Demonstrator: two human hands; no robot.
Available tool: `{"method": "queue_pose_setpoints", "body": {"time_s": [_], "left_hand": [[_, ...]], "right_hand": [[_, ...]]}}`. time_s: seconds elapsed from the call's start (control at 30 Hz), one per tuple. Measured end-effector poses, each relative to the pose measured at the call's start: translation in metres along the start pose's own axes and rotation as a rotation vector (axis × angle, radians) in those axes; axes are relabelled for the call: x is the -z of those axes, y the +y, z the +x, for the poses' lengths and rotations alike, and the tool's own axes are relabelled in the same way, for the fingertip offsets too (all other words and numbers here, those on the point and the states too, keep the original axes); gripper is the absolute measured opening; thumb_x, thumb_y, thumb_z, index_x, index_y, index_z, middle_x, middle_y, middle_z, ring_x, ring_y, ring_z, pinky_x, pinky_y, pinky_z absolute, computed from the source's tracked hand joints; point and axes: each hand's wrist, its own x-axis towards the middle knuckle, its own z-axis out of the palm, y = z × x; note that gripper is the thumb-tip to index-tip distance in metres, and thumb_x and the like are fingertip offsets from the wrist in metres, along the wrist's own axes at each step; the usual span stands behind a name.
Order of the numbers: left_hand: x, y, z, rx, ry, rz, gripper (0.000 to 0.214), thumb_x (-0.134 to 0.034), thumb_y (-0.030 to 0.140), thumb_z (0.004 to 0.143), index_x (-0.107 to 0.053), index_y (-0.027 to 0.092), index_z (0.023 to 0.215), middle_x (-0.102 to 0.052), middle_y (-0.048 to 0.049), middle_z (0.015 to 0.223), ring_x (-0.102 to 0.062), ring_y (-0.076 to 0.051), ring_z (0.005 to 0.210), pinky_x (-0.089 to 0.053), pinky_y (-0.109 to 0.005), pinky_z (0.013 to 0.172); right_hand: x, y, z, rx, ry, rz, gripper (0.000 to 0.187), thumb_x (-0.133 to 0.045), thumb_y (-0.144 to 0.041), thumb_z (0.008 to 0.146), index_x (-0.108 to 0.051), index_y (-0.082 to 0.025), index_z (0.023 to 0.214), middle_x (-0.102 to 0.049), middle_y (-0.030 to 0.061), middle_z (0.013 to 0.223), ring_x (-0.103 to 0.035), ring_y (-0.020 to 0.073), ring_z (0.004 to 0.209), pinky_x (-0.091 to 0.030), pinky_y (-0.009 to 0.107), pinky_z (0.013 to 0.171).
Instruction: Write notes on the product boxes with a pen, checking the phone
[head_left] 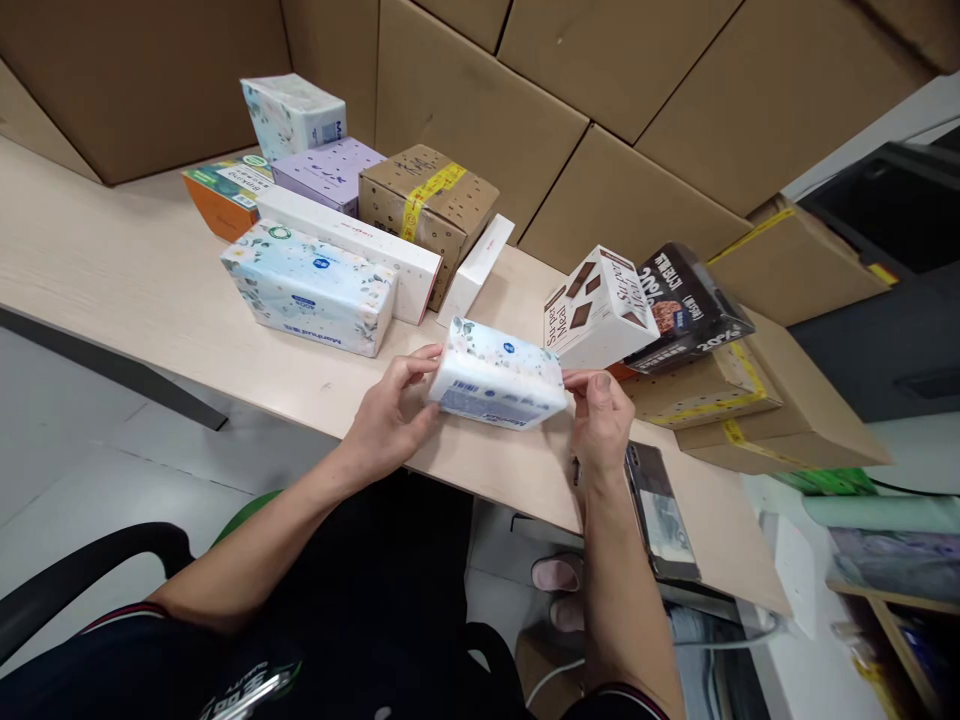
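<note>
A floral pack of tissues in white and pale blue wrap rests at the table's near edge, between my two hands. My left hand grips its left end with thumb and fingers. At the right end, my right hand has its fingers curled against the wrap, with the thumb on top. A similar, larger tissue pack lies to the left. Behind that one are a long white box and a brown carton with yellow tape. Just right of the carton leans a narrow white box.
A white box with chocolate squares and a black package stand at the right, near taped cartons. A phone lies by my right forearm. Purple and orange boxes sit back left. Stacked cardboard boxes wall the rear.
</note>
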Motion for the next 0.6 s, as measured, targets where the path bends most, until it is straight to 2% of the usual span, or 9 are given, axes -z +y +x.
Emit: {"method": "queue_pose_setpoints", "body": {"time_s": [0.1,0.23,0.3,0.33,0.43,0.5,0.6], "left_hand": [[-0.001,-0.004,-0.002,-0.003,0.021,0.034,0.041,-0.067,0.018,0.09,-0.053,0.024,0.128,-0.053,-0.0136,0.152,-0.049,-0.028,0.146,-0.045,-0.051,0.119],[-0.001,-0.006,-0.003,-0.058,0.063,0.147,0.065,-0.066,0.017,0.088,-0.042,0.027,0.148,-0.052,-0.0128,0.147,-0.061,-0.024,0.124,-0.053,-0.044,0.106],[-0.001,-0.004,-0.002,-0.138,0.042,0.198,0.073,-0.065,0.018,0.089,-0.034,0.031,0.155,-0.047,-0.0123,0.151,-0.058,-0.025,0.126,-0.053,-0.043,0.106],[-0.001,-0.002,-0.001,-0.18,0.023,0.226,0.074,-0.063,0.017,0.09,-0.033,0.032,0.156,-0.045,-0.0119,0.152,-0.054,-0.027,0.132,-0.051,-0.044,0.108],[-0.002,0.005,0.0,-0.232,-0.037,0.314,0.07,-0.058,0.015,0.093,-0.034,0.034,0.155,-0.042,-0.0119,0.152,-0.04,-0.031,0.146,-0.045,-0.05,0.116],[-0.003,0.008,0.0,-0.209,-0.068,0.359,0.065,-0.055,0.013,0.094,-0.037,0.033,0.153,-0.039,-0.0126,0.152,-0.039,-0.031,0.148,-0.043,-0.052,0.118],[-0.006,0.009,-0.001,-0.166,-0.112,0.422,0.055,-0.053,0.013,0.096,-0.043,0.031,0.148,-0.038,-0.0128,0.15,-0.041,-0.03,0.145,-0.044,-0.053,0.118]], "right_hand": [[0.005,-0.005,0.002,-0.057,0.021,-0.077,0.048,-0.05,-0.062,0.097,-0.066,-0.022,0.075,-0.071,0.0039,0.081,-0.067,0.0202,0.083,-0.052,0.036,0.083],[0.03,-0.008,0.006,-0.11,0.085,-0.558,0.042,-0.06,-0.058,0.09,-0.057,-0.022,0.067,-0.058,-0.0024,0.063,-0.053,0.0159,0.064,-0.041,0.031,0.067],[0.047,-0.006,0.006,-0.189,0.059,-0.744,0.04,-0.065,-0.057,0.085,-0.052,-0.024,0.067,-0.054,-0.0045,0.06,-0.049,0.015,0.06,-0.037,0.031,0.064],[0.055,-0.004,0.006,-0.255,0.006,-0.798,0.04,-0.067,-0.058,0.082,-0.052,-0.024,0.069,-0.054,-0.0047,0.06,-0.049,0.0152,0.059,-0.035,0.031,0.062],[0.069,0.008,0.005,-0.388,-0.211,-0.855,0.038,-0.075,-0.057,0.072,-0.056,-0.025,0.077,-0.059,-0.005,0.059,-0.052,0.017,0.055,-0.033,0.03,0.056],[0.07,0.016,0.003,-0.362,-0.282,-0.813,0.03,-0.076,-0.047,0.071,-0.059,-0.025,0.082,-0.058,-0.0062,0.055,-0.052,0.0173,0.051,-0.032,0.029,0.053],[0.062,0.021,0.002,-0.323,-0.346,-0.698,0.022,-0.069,-0.03,0.075,-0.066,-0.025,0.096,-0.058,-0.0078,0.053,-0.052,0.0168,0.049,-0.033,0.028,0.052]]}}
